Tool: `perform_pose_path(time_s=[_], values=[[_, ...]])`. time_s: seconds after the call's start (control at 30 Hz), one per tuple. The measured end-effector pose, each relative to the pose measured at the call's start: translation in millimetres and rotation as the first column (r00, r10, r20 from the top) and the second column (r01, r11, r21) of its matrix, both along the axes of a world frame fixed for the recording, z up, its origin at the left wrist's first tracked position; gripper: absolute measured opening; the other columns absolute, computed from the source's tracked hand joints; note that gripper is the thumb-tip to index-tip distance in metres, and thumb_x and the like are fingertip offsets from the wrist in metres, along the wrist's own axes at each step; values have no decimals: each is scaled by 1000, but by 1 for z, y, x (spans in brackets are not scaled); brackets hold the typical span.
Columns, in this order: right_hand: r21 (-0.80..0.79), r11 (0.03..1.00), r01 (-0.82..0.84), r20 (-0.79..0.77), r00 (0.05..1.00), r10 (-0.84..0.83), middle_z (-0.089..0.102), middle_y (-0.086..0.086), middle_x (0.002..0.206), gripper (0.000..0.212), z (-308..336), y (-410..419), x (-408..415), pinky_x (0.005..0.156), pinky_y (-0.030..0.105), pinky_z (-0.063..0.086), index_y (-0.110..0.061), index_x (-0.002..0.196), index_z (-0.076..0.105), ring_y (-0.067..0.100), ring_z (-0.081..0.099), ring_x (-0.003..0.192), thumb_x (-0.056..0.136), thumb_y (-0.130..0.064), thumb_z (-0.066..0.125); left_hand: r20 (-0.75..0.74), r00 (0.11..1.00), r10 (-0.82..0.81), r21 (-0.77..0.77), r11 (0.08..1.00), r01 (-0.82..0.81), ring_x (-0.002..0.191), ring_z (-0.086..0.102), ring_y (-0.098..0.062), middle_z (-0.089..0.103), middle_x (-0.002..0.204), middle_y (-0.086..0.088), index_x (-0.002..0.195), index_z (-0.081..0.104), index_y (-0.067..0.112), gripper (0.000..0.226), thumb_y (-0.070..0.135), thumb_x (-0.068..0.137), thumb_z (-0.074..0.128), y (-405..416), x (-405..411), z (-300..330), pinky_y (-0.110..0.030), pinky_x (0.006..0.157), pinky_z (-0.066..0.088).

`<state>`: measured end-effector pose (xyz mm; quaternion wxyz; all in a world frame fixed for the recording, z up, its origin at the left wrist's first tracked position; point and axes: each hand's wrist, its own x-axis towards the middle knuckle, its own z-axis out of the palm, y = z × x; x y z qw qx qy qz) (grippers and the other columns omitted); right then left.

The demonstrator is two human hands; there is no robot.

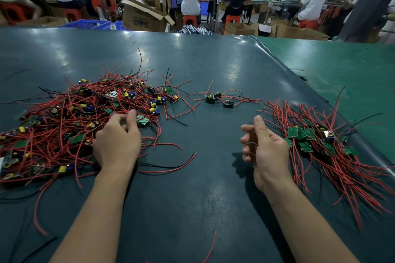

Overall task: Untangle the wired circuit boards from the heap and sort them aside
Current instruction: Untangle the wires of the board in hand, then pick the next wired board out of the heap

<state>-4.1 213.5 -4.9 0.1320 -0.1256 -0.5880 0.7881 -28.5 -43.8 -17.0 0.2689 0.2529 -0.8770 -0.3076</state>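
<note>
A big tangled heap (70,117) of small green circuit boards with red and black wires covers the left of the dark table (213,66). My left hand (117,141) lies on the heap's right edge, its fingers curled among the red wires beside a green board (142,120). Whether it grips a wire I cannot tell. My right hand (264,145) hovers over the table with fingers loosely curled and holds nothing. Just right of it lies the sorted pile (320,147), boards together and wires fanned toward me. A few boards (218,98) lie apart at the middle.
Loose red and black wires (171,166) lie between my arms. A green mat (342,66) adjoins the table on the right. Beyond the far edge stand cardboard boxes (143,16), blue crates (87,24) and several seated people at benches.
</note>
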Motion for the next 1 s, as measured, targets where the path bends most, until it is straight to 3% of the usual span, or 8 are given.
perform_pose_path(time_s=[0.07, 0.13, 0.23, 0.4, 0.57, 0.77, 0.87, 1.0], values=[[9, 1000, -20, -2, 1000, 20, 59, 1, 55, 38, 0, -1, 1, 36, 20, 33, -13, 74, 71, 11, 45, 39, 95, -42, 59, 68, 997, -38, -130, 990, 46, 101, 52, -36, 62, 109, -13, 109, 67, 20, 33, 47, 94, 54, 0, -5, -3, -40, 78, 42], [26, 999, -44, 4, 999, 44, 59, 1, 55, 38, 0, -2, 2, 36, 19, 33, -14, 71, 72, 11, 45, 40, 95, -42, 59, 163, 977, -138, -232, 957, 174, 121, 40, -35, 50, 133, -11, 124, 63, 22, 37, 40, 91, 60, 2, -10, -8, -45, 97, 38], [70, 994, -89, -6, 996, 90, 60, 3, 57, 38, 0, -4, 4, 37, 20, 34, -15, 70, 72, 11, 46, 41, 95, -41, 59, 258, 937, -234, -237, 925, 296, 136, 26, -27, 38, 152, 0, 145, 42, 23, 53, 40, 95, 52, 3, -14, -12, -47, 107, 25], [99, 987, -126, -21, 991, 128, 60, 3, 56, 38, -1, -7, 4, 36, 20, 33, -17, 66, 73, 11, 46, 40, 94, -40, 60, 294, 926, -237, -212, 928, 305, 130, 30, -28, 48, 139, -6, 150, 31, 29, 59, 40, 95, 48, 0, -19, -15, -46, 103, 24], [132, 980, -148, -25, 988, 152, 60, 4, 56, 39, -2, -9, 7, 37, 19, 33, -13, 68, 72, 12, 46, 41, 94, -39, 60, 373, 908, -190, -306, 899, 314, 124, 31, -28, 45, 135, -6, 142, 41, 42, 55, 65, 92, 39, 4, -15, -14, -46, 100, 25], [186, 969, -165, -2, 986, 169, 62, 5, 58, 40, 0, -9, 8, 37, 20, 34, -9, 73, 72, 11, 48, 43, 94, -40, 60, 125, 960, -249, -368, 887, 278, 116, 41, -22, 60, 115, 7, 102, 65, 36, 29, 57, 81, 66, 14, -10, -9, -42, 89, 26], [195, 964, -178, -3, 983, 182, 62, 5, 58, 40, 0, -9, 9, 38, 21, 34, -9, 73, 72, 12, 48, 44, 94, -40, 60, 125, 968, -217, -350, 903, 247, 116, 39, -26, 54, 114, 2, 92, 67, 36, 32, 63, 74, 70, 13, -8, -8, -44, 91, 27], [207, 958, -197, 2, 980, 200, 63, 5, 60, 39, 0, -8, 10, 39, 21, 35, -10, 74, 72, 13, 49, 45, 94, -41, 60, 55, 924, -378, -381, 848, 369, 112, 44, -22, 61, 108, 6, 94, 67, 30, 28, 50, 76, 76, 18, -4, -9, -39, 86, 24]])
